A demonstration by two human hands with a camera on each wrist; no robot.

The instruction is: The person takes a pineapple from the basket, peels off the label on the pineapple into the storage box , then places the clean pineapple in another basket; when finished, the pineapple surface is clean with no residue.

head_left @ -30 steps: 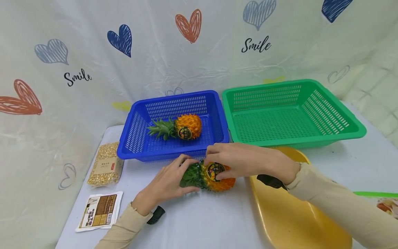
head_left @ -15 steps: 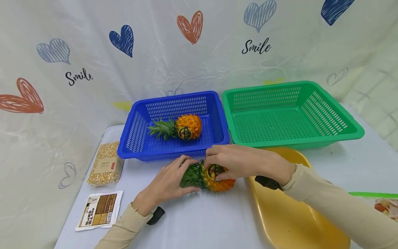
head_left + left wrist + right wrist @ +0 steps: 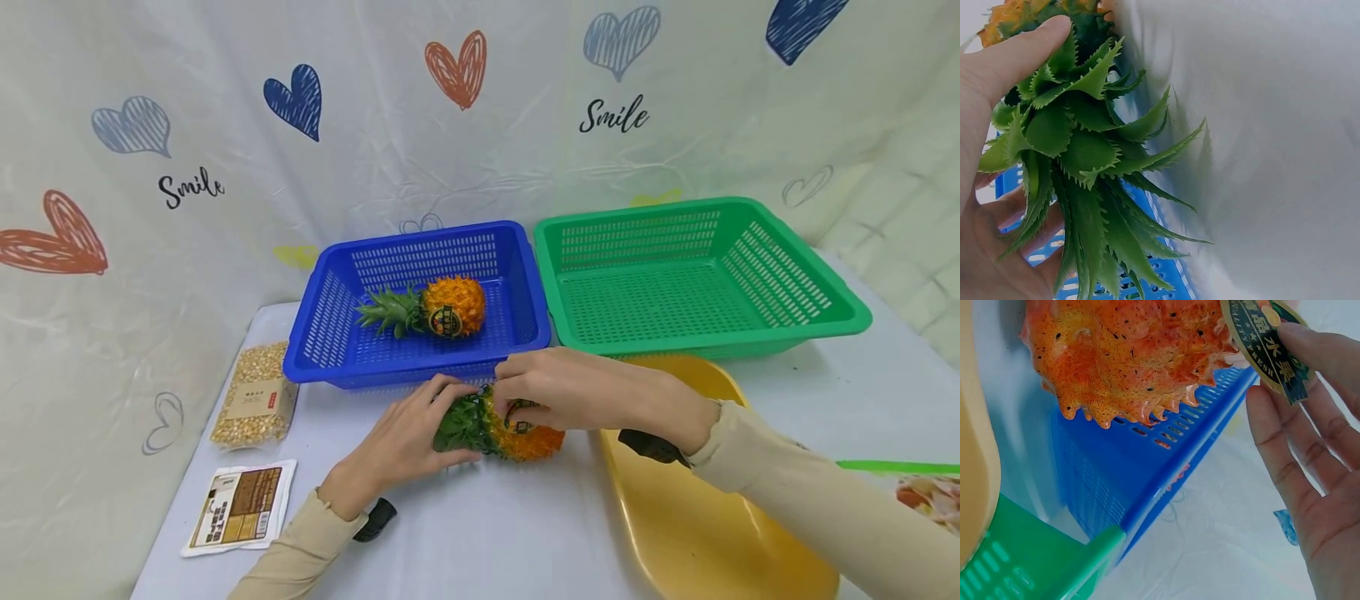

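A small orange, spiky-skinned pineapple [image 3: 538, 448] with a green leafy crown lies on the table in front of the blue basket. My left hand [image 3: 405, 433] holds its crown [image 3: 1085, 150], thumb at the base of the leaves and fingers around the other side. Over the fruit, my right hand [image 3: 570, 390] pinches a black-and-gold label [image 3: 1261, 345] between thumb and fingers. In the right wrist view the label stands out from the skin at one side. Another pineapple [image 3: 457, 304], also labelled, lies inside the blue basket [image 3: 416, 368].
To the right of the blue basket stands a green basket [image 3: 675, 343]. A yellow tray [image 3: 675, 517] lies under my right forearm. On the left are a bag of corn kernels [image 3: 255, 396] and a flat printed packet [image 3: 240, 508]. A green-edged package [image 3: 922, 492] shows at right.
My right thumb and fingers have drawn closer together on the label, which now appears bent and more covered. The left hand and the pineapple stay nearly still.
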